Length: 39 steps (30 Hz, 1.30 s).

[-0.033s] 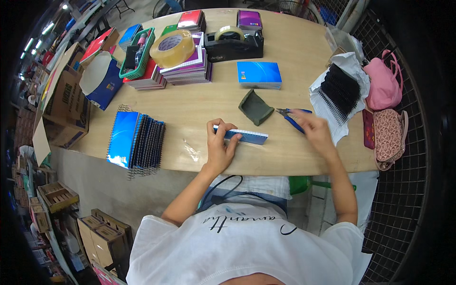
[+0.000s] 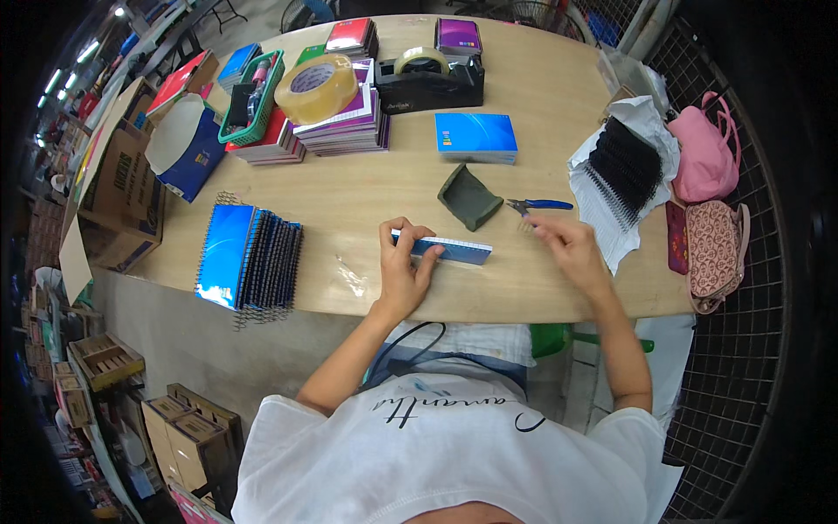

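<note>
My left hand [image 2: 405,272] grips a small blue notebook pad [image 2: 464,253] on edge at the table's near side, its row of punched holes facing up. Right of it, my right hand [image 2: 571,251] hovers with fingers bent together. Something thin seems to be at its fingertips, too blurred to make out. Just beyond that hand lie blue-handled pliers [image 2: 550,204], partly hidden by it. A dark green square tray [image 2: 471,199] sits beside the pliers. Farther right, black binding coils [image 2: 625,166] are heaped on white paper [image 2: 621,241].
Spiral-bound blue notebooks [image 2: 229,258] are stacked left. A blue pad stack [image 2: 477,133], tape dispenser [image 2: 432,86], large tape roll [image 2: 316,91] and green basket [image 2: 253,131] stand farther back. Pink bags [image 2: 704,153] lie by the wire mesh at right. Clear plastic scraps [image 2: 351,278] lie near my left hand.
My right hand has shifted slightly left and toward me, uncovering more of the pliers' upper handle. My left hand and the notebook pad have stayed in place.
</note>
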Each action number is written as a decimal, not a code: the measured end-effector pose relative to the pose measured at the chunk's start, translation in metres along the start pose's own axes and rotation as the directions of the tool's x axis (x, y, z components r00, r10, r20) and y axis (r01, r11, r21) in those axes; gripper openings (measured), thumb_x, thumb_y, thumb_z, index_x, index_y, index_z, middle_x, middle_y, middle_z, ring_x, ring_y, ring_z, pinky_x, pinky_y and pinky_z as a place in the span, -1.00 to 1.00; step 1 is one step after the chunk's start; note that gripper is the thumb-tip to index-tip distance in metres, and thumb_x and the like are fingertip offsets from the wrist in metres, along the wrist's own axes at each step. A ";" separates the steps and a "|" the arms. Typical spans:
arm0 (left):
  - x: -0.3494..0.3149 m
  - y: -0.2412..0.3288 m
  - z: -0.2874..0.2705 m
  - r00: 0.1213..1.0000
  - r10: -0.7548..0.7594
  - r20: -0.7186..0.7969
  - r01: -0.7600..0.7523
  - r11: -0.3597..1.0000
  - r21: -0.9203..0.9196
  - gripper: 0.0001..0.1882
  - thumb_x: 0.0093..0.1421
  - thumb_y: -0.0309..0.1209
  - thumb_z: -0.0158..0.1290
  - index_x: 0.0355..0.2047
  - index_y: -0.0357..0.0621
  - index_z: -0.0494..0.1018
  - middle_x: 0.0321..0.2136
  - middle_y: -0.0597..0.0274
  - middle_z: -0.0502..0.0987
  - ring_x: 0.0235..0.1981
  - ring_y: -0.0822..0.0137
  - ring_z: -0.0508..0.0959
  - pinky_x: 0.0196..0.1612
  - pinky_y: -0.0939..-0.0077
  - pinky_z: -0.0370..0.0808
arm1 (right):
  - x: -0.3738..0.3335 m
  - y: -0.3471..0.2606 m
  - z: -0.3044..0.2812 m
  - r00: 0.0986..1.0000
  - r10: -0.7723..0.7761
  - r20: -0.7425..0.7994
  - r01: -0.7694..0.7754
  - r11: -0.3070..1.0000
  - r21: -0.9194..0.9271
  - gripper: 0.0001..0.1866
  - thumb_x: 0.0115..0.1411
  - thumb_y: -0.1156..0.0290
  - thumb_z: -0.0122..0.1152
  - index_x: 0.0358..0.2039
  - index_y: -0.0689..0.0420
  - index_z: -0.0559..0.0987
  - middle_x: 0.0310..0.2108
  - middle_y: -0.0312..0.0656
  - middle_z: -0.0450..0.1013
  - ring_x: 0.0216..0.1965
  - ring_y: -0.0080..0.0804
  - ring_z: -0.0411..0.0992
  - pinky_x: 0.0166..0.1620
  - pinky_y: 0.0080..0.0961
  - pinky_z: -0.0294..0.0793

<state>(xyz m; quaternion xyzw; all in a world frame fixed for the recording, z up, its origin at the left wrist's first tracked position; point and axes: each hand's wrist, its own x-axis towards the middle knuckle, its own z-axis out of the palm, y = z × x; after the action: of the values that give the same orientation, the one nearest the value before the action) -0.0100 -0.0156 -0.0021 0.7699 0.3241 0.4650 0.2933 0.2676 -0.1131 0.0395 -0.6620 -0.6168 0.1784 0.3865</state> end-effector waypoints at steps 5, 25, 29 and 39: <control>0.002 0.008 0.000 1.000 -0.024 -0.011 0.024 0.999 -0.043 -0.77 0.05 -0.48 0.24 -0.30 -0.28 0.47 -0.32 0.08 0.38 -0.17 0.11 0.32 -0.14 0.30 0.32 | -0.003 -0.042 0.025 0.998 -0.054 -0.025 0.057 0.991 0.122 -0.84 0.10 0.61 0.20 -0.28 0.22 0.64 -0.34 -0.08 0.56 -0.38 -0.28 0.50 -0.29 -0.45 0.47; 0.000 0.008 0.002 0.999 -0.025 -0.044 0.023 0.999 -0.026 -0.75 0.04 -0.49 0.26 -0.27 -0.20 0.48 -0.27 0.08 0.27 -0.21 0.16 0.33 -0.16 0.35 0.34 | -0.003 -0.055 0.029 0.980 -0.162 0.113 0.146 0.980 0.137 -0.78 0.08 0.51 0.27 -0.21 0.17 0.60 -0.33 -0.13 0.52 -0.39 -0.25 0.47 -0.33 -0.43 0.43; 0.000 0.007 0.001 0.999 -0.018 -0.027 0.017 1.000 -0.023 -0.75 0.02 -0.49 0.24 -0.29 -0.19 0.45 -0.27 0.10 0.28 -0.18 0.16 0.32 -0.09 0.35 0.29 | 0.000 -0.069 0.037 0.973 -0.221 0.058 0.221 0.975 0.007 -0.75 0.09 0.44 0.28 -0.19 0.16 0.56 -0.35 -0.10 0.50 -0.38 -0.18 0.49 -0.36 -0.34 0.44; -0.001 0.008 0.001 1.000 -0.007 -0.027 0.007 1.000 -0.022 -0.75 0.03 -0.49 0.24 -0.29 -0.21 0.45 -0.26 0.07 0.27 -0.18 0.14 0.32 -0.08 0.32 0.28 | 0.000 -0.068 0.048 0.955 -0.290 0.055 0.294 0.921 -0.254 -0.70 0.11 0.26 0.27 -0.21 0.16 0.56 -0.23 -0.08 0.45 -0.32 -0.04 0.49 -0.31 -0.26 0.47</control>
<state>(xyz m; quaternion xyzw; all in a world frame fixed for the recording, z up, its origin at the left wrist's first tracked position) -0.0074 -0.0221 0.0030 0.7590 0.3256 0.4781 0.2989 0.1878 -0.1031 0.0588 -0.6062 -0.7297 0.0418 0.3136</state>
